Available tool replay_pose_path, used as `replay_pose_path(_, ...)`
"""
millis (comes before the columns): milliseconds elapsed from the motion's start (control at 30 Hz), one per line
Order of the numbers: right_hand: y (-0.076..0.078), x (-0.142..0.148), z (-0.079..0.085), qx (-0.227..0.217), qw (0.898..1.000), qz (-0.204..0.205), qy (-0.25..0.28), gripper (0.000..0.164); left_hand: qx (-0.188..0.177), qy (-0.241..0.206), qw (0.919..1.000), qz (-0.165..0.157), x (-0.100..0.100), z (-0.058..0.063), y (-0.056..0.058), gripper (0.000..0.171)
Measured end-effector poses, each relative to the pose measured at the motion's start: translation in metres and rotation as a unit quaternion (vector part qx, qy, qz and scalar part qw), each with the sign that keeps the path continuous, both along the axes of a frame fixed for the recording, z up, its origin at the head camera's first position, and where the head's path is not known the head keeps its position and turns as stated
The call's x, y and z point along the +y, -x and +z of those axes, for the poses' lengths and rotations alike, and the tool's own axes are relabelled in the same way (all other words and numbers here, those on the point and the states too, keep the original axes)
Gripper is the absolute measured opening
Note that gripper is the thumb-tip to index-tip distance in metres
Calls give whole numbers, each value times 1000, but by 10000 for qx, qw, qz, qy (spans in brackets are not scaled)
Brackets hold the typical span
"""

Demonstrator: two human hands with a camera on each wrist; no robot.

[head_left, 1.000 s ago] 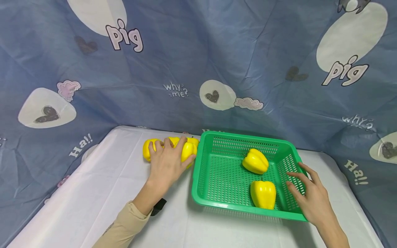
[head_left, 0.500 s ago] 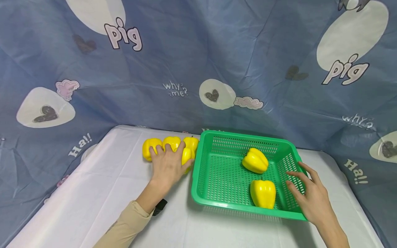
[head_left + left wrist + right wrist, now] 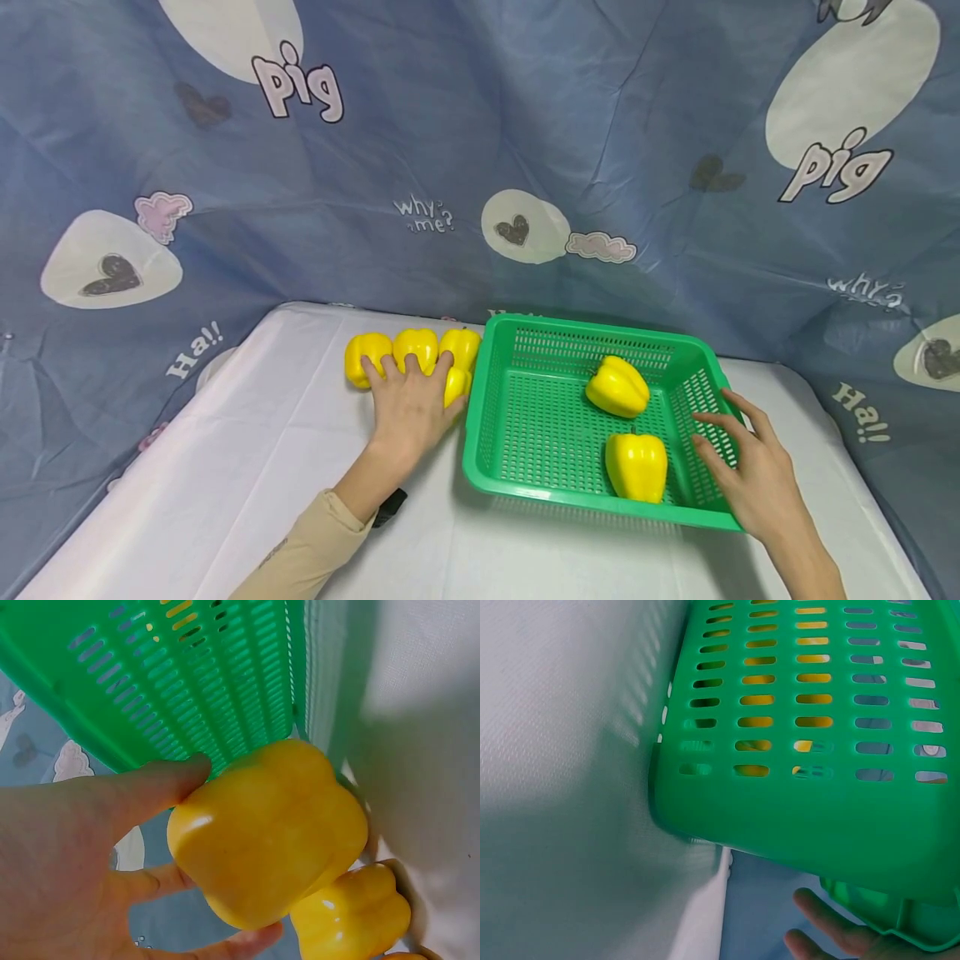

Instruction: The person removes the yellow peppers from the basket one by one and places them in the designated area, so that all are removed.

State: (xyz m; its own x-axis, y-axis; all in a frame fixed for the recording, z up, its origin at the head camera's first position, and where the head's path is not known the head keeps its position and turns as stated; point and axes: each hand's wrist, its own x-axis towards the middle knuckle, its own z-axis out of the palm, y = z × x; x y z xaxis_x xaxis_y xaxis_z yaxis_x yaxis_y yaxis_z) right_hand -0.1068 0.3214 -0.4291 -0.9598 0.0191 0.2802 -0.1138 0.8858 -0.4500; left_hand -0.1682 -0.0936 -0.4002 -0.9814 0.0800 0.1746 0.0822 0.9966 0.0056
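Yellow bell pepper (image 3: pixel 270 832) between spread left fingertips

From my seat at the far end of the feed, I see the left hand (image 3: pixel 411 408) palm down with its fingers fanned wide and nearly straight. The pepper sits in the gap between thumb and index finger, the thumb's end at one side of it and fingertips at the other — a loose touch, and how firm I cannot tell. Just past the thumb stands the near wall of the green basket (image 3: pixel 551 496); whether the pepper touches that wall is hidden from me.

Ahead of the fingertips I count three more peppers in a row on the white cloth (image 3: pixel 562 562): the first pepper (image 3: pixel 366 357) by the little finger, the second pepper (image 3: pixel 415 347) ahead of the middle fingers, the third pepper (image 3: pixel 461 345) beyond the index finger.

My other view has the right hand (image 3: pixel 761 479) at the basket's far end, fingers apart and gently bent over the rim — holding nothing that I can make out. Inside the basket, out in front of those fingers, lie two peppers: the upper pepper (image 3: pixel 617 387) farther from the thumb, the lower pepper (image 3: pixel 637 468) nearer to the person.
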Motion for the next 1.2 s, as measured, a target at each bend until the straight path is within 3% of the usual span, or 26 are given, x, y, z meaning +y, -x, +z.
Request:
replay_pose_path(700,1,0,0,-70,10000,-53,7,34,-461,615,9970,-46,8,-12,1,69)
replay_pose_path(1200,0,0,0,-87,9999,-72,8,34,-666,289,9973,52,10,-15,7,70)
